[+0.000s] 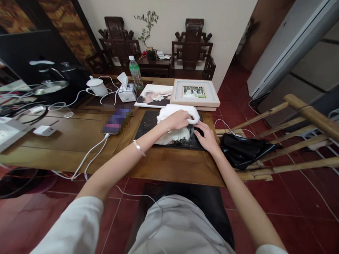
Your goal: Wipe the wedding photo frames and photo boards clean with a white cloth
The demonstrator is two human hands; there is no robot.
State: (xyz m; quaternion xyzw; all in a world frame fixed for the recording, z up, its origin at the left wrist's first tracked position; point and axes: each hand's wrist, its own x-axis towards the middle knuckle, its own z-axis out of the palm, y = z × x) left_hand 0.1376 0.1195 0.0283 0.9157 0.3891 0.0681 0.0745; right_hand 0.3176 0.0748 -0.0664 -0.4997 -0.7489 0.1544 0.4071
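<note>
A dark photo panel (pixel 146 126) with a pale patch in its picture lies flat on the wooden table in front of me. Bunched on its far part is a white cloth (pixel 177 110). My left hand (pixel 179 120) is closed on this cloth, pressing it down against the panel; some fingertips are hidden in the folds. Along the panel's right side rests my right hand (pixel 206 137), fingers stretched and thumb apart, touching the surface near the cloth.
Behind the panel lie a framed photo (pixel 175 91) and a white-edged photo panel (pixel 157 89). To the left are a phone (pixel 116 121) on a cable, a tissue box (pixel 127 93), a green bottle (pixel 136 74) and a lidded cup (pixel 97 87). A bamboo chair (pixel 303 111) stands right.
</note>
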